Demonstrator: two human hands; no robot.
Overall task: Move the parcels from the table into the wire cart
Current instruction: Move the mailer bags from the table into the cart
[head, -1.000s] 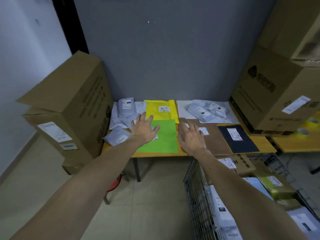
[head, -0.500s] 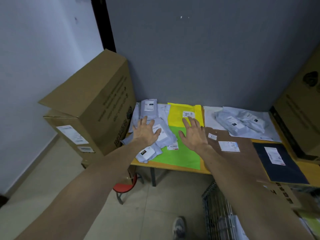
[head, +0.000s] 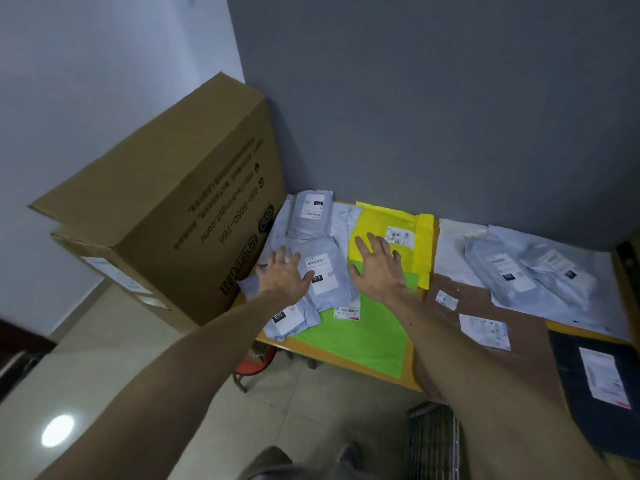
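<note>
Two hands hover spread over parcels on the counter.
Head view: the left hand is over a grey parcel at the counter's left end, and the right hand is over the border of a yellow parcel and a green parcel. The fingers of both are wide apart and hold nothing; whether they touch is unclear. A cardboard box stands at the left. A corner of the wire cart shows below the right forearm.
</note>
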